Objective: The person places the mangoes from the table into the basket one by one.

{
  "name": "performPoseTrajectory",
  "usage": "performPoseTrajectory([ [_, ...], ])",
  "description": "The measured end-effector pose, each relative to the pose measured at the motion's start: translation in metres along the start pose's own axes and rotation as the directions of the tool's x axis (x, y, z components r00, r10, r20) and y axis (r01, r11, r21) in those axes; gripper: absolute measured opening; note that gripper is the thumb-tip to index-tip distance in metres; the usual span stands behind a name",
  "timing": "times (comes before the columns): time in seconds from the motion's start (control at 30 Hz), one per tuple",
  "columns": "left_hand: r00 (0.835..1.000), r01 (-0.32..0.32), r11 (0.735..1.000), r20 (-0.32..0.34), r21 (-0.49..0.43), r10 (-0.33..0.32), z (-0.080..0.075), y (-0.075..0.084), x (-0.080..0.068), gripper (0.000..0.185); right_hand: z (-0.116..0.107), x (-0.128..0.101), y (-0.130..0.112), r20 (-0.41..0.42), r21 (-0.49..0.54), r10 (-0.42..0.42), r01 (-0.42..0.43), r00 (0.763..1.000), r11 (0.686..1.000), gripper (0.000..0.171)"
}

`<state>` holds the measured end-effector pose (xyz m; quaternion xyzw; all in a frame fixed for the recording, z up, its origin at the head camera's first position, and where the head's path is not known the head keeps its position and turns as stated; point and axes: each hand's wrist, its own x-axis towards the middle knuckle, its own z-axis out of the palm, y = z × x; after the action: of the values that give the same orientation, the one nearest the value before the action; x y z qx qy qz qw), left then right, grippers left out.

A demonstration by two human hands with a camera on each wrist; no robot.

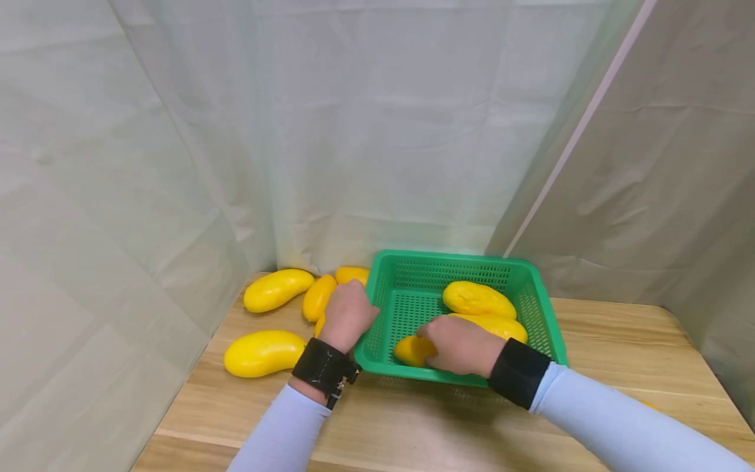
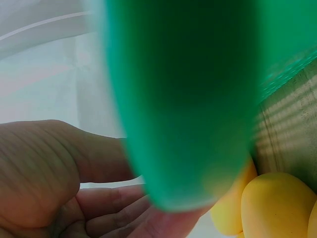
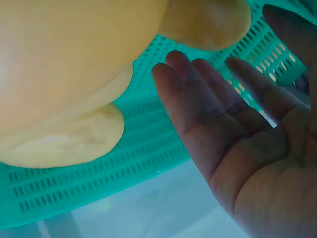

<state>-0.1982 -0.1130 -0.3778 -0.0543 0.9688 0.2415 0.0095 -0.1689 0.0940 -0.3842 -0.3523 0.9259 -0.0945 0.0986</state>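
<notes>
A green plastic basket stands on the table. My left hand grips its left rim; the left wrist view shows thumb and fingers about the blurred green edge. Inside the basket, my right hand is beside a small orange-yellow mango-like fruit near the front wall. In the right wrist view its fingers are extended and spread, below the rounded end of a fruit. Two larger long yellow fruits lie at the basket's right side, the nearer one partly behind the right hand.
Left of the basket, two large yellow fruits and several smaller ones lie on the wooden table. Pale cloth hangs behind and at both sides. A sliver of orange-yellow shows beyond the right sleeve.
</notes>
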Motion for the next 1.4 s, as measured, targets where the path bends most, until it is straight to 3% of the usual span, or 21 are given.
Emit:
performPoseTrajectory([
  [0.33, 0.999, 0.017, 1.0, 0.028, -0.007, -0.017, -0.002, 0.001, 0.0, 0.023, -0.027, -0.034, 0.016, -0.103, -0.009, 0.131, -0.133, 0.986, 0.991, 0.041],
  [0.57, 0.997, 0.044, 0.999, 0.056, -0.011, -0.043, -0.003, 0.0, 0.0, 0.025, -0.041, -0.071, 0.041, -0.192, 0.034, 0.241, -0.239, 0.951, 0.971, 0.055],
  [0.9, 0.997, 0.043, 0.999, 0.057, 0.0, -0.043, -0.004, 0.001, 0.001, 0.027, -0.045, -0.122, 0.076, -0.31, 0.097, 0.316, -0.3, 0.897, 0.949, 0.067],
  [1.03, 0.997, 0.057, 0.998, 0.061, -0.011, -0.056, -0.005, 0.001, 0.002, 0.024, -0.046, -0.138, 0.087, -0.306, 0.142, 0.418, -0.393, 0.855, 0.909, 0.072],
  [1.2, 0.997, 0.048, 0.999, 0.056, -0.007, -0.048, -0.004, 0.001, 0.002, 0.025, -0.042, -0.157, 0.102, -0.217, 0.167, 0.571, -0.546, 0.792, 0.821, 0.089],
  [1.4, 0.998, 0.04, 0.999, 0.051, -0.007, -0.04, -0.003, 0.002, 0.002, 0.025, -0.036, -0.174, 0.114, -0.138, 0.121, 0.635, -0.624, 0.76, 0.772, 0.102],
])
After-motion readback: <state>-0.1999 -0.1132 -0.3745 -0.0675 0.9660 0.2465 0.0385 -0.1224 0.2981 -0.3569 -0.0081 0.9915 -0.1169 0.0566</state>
